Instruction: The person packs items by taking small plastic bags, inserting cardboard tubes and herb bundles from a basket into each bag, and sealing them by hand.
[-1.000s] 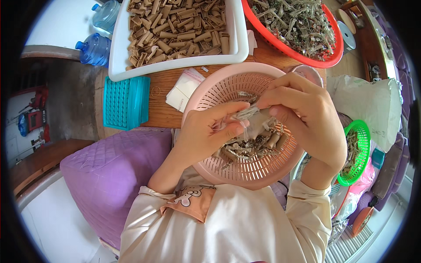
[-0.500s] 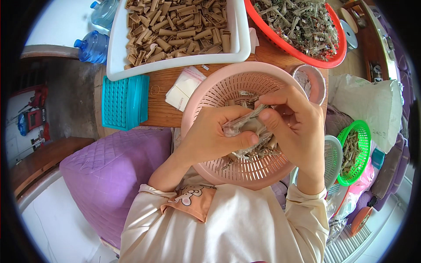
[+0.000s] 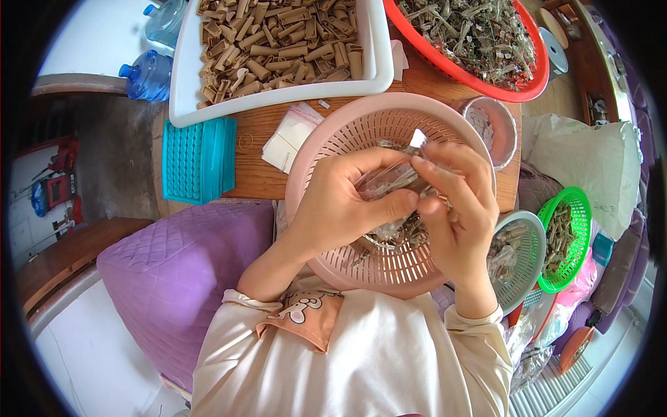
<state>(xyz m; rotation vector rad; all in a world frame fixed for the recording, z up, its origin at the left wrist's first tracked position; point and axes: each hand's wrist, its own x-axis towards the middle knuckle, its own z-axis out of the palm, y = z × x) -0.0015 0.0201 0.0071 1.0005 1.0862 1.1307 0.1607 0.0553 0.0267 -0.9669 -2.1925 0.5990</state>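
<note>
Inspector: How are the hands standing?

Operator: From the head view, I am seeing the left hand [image 3: 340, 201] curling around a crinkled bundle of clear plastic strips [image 3: 383, 182], thumb and forefinger closing on it. The right hand [image 3: 460, 191] is bending its fingers beside the bundle, thumb parting from forefinger; I cannot tell whether it is pinching any strip.

Inspector: Where is the bundle?

Operator: It is hanging over the round pink slotted plastic basket [image 3: 299, 167], above a loose heap of pieces.

Inspector: What is done, and what is left?

Operator: I am judging the handling unfinished: the bundle is not yet lying free of the fingers, and the heap is leaving more pieces to go through. Beyond, a white rectangular plastic tub [image 3: 379, 62] is holding many brown half-tube pieces [image 3: 278, 52], and a red round plastic basket [image 3: 501, 92] is brimming with clear, greenish scraps [image 3: 472, 42]. I am finding no count of finished pieces, so I am recording no total.
</note>
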